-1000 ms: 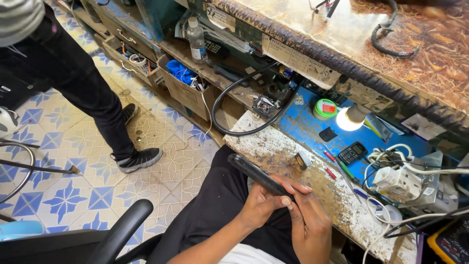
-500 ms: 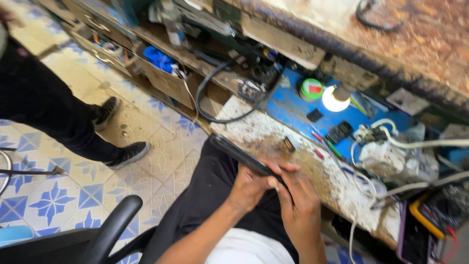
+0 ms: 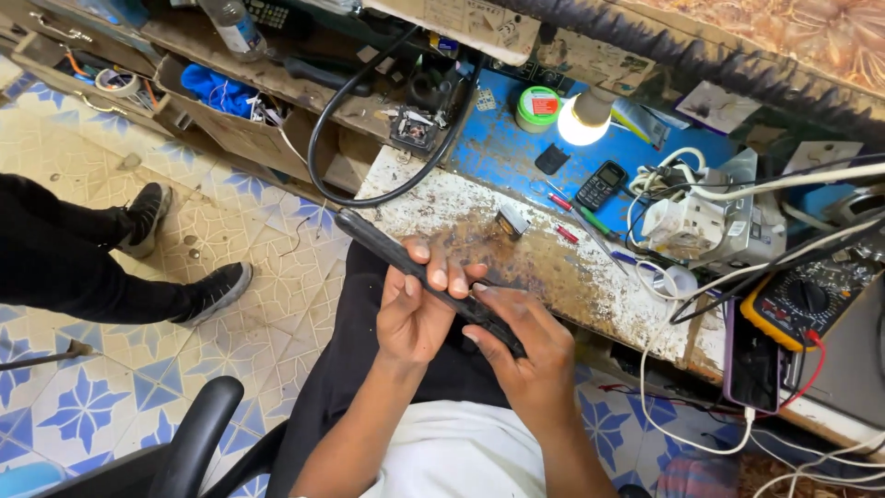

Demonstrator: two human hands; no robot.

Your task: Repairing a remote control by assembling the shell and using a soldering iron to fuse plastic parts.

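We hold a long black tool point(image 3: 406, 267) over our lap, near the bench point(image 3: 553, 267). Our left hand point(image 3: 415, 309) wraps its middle; our right hand point(image 3: 525, 346) pinches its near end. It looks whole, not yet opened.

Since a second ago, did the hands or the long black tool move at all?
Hardly. The left hand and right hand keep gripping the long black handle-shaped tool over the lap, as before; nothing was let go or picked up. The view mainly shifted, and the other person's black shoes stepped slightly. The lit bulb and small black phone stayed put.
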